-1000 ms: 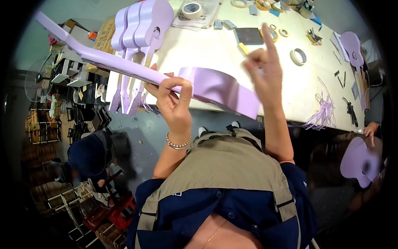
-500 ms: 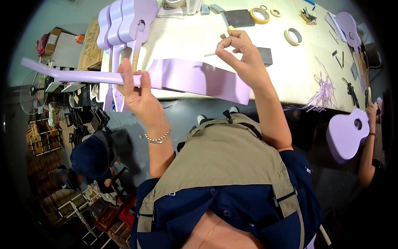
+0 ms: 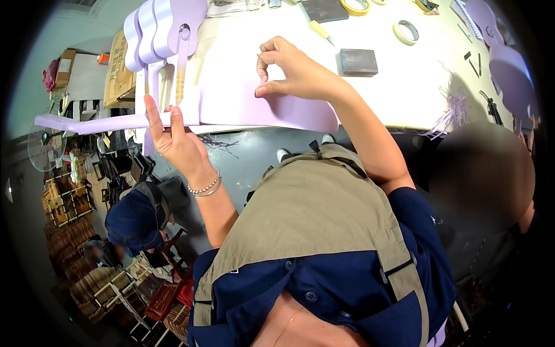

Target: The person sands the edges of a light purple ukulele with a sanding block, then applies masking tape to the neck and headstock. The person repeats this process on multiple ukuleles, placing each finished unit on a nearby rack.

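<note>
A lilac ukulele (image 3: pixel 228 107) lies on its side along the table's near edge, its neck pointing left. My left hand (image 3: pixel 179 144) holds it by the neck near the body, thumb and fingers on either side. Over the upturned side of the body is my right hand (image 3: pixel 295 72), thumb and forefinger pinched close to the lilac surface. Whatever sits in that pinch is too small to make out. Behind the right hand lie a yellow-handled pointed tool (image 3: pixel 320 31) and a dark grey block (image 3: pixel 358 62).
Several lilac ukuleles (image 3: pixel 167 34) stand at the back left. Tape rolls (image 3: pixel 406 32), a dark slab (image 3: pixel 325 10) and lilac strips (image 3: pixel 454 110) lie on the table (image 3: pixel 399 87). A person in a navy cap (image 3: pixel 136 217) is at left; another person (image 3: pixel 483 176) is close on my right.
My right hand has moved left and down to the ukulele's side; the thin pale strip beside its fingers no longer shows. The ukulele has shifted slightly. The right-hand person's ukulele has moved up.
</note>
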The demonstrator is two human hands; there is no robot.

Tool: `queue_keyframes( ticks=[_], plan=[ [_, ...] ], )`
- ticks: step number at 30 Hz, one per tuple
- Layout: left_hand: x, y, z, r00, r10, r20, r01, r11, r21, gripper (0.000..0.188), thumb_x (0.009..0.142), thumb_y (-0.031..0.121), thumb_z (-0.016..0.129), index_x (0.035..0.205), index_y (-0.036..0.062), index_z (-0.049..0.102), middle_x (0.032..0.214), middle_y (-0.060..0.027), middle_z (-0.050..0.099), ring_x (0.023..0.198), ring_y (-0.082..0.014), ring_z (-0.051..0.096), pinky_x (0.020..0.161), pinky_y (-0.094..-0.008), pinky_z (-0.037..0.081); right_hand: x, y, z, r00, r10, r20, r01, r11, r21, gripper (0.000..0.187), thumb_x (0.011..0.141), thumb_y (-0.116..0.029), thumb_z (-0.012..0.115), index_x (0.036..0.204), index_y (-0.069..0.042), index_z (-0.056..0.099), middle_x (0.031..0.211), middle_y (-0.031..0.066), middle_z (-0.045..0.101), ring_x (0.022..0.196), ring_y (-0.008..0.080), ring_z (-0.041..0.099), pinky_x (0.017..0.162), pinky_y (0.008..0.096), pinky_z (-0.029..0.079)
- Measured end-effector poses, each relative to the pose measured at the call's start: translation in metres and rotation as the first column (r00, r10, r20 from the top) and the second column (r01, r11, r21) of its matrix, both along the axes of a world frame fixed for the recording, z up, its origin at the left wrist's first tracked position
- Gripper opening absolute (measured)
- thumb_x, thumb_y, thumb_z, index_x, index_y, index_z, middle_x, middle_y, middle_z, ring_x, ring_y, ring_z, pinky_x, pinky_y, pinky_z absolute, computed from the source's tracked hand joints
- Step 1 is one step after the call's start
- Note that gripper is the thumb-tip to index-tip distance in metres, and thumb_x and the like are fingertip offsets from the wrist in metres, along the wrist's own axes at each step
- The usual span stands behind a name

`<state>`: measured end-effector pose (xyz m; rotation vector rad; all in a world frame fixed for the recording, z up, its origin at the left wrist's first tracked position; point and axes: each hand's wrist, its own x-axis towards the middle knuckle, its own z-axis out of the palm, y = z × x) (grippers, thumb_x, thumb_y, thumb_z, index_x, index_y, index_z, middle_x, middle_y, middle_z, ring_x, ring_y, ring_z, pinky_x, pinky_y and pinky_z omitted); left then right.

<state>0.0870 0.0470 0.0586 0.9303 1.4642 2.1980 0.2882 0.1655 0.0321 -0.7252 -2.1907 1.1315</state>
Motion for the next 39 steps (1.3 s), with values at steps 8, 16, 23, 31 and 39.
queue_keyframes(
  ticks=[8, 16, 23, 31, 39],
  plan=[
    [0.003, -0.002, -0.003, 0.995, -0.036, -0.097, 0.034, 0.999, -0.023, 0.037, 0.085, -0.006, 0.056, 0.121, 0.0057, 0.058, 0.126, -0.0032, 0.045, 0.086, -0.0061, 0.048, 0.078, -0.0193, 0.043, 0.005, 0.006, 0.015, 0.925, -0.300, -0.232, 0.289, 0.954, -0.082, 0.026, 0.084, -0.019, 0.064, 0.107, -0.008, 0.059, 0.100, 0.0069, 0.059, 0.098, 0.0186, 0.057, 0.086, 0.0327, 0.045],
    [0.048, 0.001, 0.025, 0.910, -0.227, -0.347, 0.215, 0.974, -0.073, 0.030, 0.080, 0.015, 0.071, 0.110, 0.0118, 0.067, 0.129, -0.0049, 0.029, 0.097, -0.0094, 0.042, 0.087, -0.0234, 0.038, 0.011, -0.032, 0.068, 0.882, 0.102, -0.461, -0.062, 0.993, 0.101, 0.030, 0.077, -0.007, 0.064, 0.106, -0.006, 0.057, 0.088, 0.0061, 0.063, 0.082, 0.0176, 0.061, 0.076, 0.0292, 0.046],
    [0.058, 0.003, 0.027, 0.908, -0.216, -0.358, 0.174, 0.974, -0.145, 0.014, 0.069, 0.018, 0.080, 0.079, 0.0136, 0.071, 0.126, -0.0045, 0.031, 0.101, -0.0140, 0.040, 0.091, -0.0312, 0.038, 0.015, -0.036, 0.075, 0.965, -0.050, -0.259, 0.175, 0.855, 0.487, 0.029, 0.072, -0.011, 0.069, 0.099, -0.012, 0.059, 0.068, -0.0048, 0.061, 0.060, 0.0118, 0.055, 0.063, 0.0251, 0.036],
    [0.062, 0.002, 0.025, 0.933, -0.214, -0.288, 0.191, 0.976, -0.106, 0.015, 0.069, 0.018, 0.080, 0.078, 0.0123, 0.070, 0.123, -0.0043, 0.033, 0.100, -0.0136, 0.040, 0.087, -0.0277, 0.037, 0.006, -0.046, 0.073, 0.889, -0.280, -0.362, 0.447, 0.703, 0.554, 0.011, 0.069, -0.008, 0.069, 0.071, -0.013, 0.060, 0.054, -0.0053, 0.053, 0.047, 0.0148, 0.048, 0.050, 0.0264, 0.032],
    [0.054, -0.008, 0.020, 0.956, -0.133, -0.263, 0.136, 0.991, -0.005, 0.012, 0.079, 0.012, 0.072, 0.081, 0.0038, 0.063, 0.130, -0.0073, 0.036, 0.101, -0.0158, 0.046, 0.090, -0.0291, 0.038, 0.030, -0.011, 0.069, 0.699, -0.464, -0.544, 0.469, 0.872, -0.141, 0.033, 0.086, -0.013, 0.061, 0.117, -0.005, 0.055, 0.064, -0.0024, 0.056, 0.060, 0.0044, 0.049, 0.054, 0.0189, 0.038]
  ],
)
